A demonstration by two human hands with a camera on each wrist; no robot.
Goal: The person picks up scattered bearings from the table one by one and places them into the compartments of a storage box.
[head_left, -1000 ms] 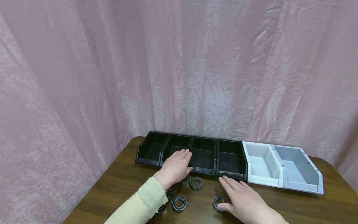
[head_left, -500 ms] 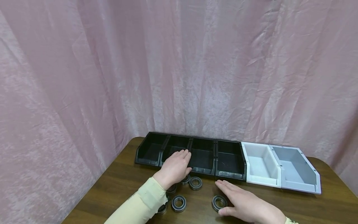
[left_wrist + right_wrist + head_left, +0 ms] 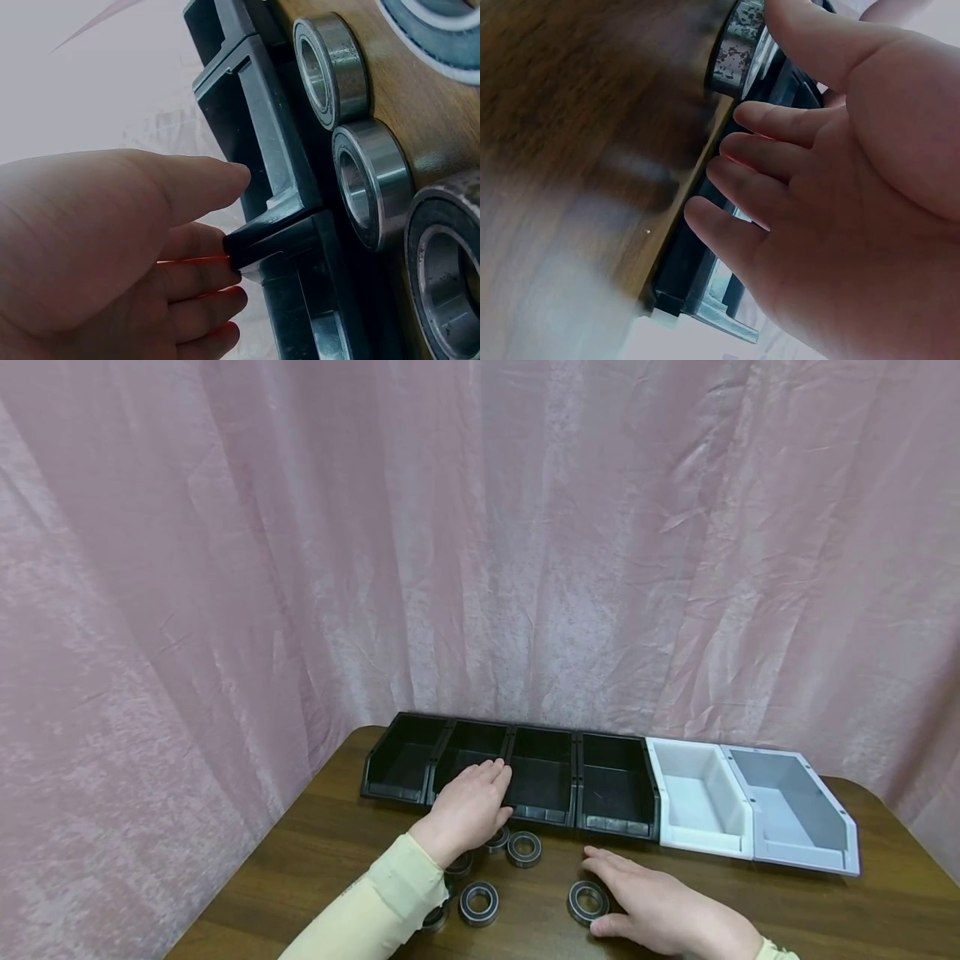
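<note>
In the head view my left hand (image 3: 468, 806) hovers palm down over the front of the black bins (image 3: 542, 816), fingers extended. Nothing is in its grasp; the left wrist view shows the thumb apart from the fingers. Metal ball bearings lie below it, one bearing (image 3: 351, 71) close to the bins and another bearing (image 3: 388, 180) against it. My right hand (image 3: 652, 902) is beside a single bearing (image 3: 573, 907) lying flat, fingers loosely extended, thumb at its near edge. Whether the thumb touches this bearing (image 3: 735, 60) I cannot tell. My left arm partly hides several bearings.
A row of bins runs along the back of the wooden table (image 3: 300, 843): several black ones, then a white bin (image 3: 705, 845) and a grey bin (image 3: 806, 860) on the right. Another bearing (image 3: 465, 907) lies flat between the hands. A pink curtain (image 3: 480, 543) hangs behind.
My right hand has drawn back slightly, and its thumb has shifted from over the bearing to its near edge. My left hand has stayed in place.
</note>
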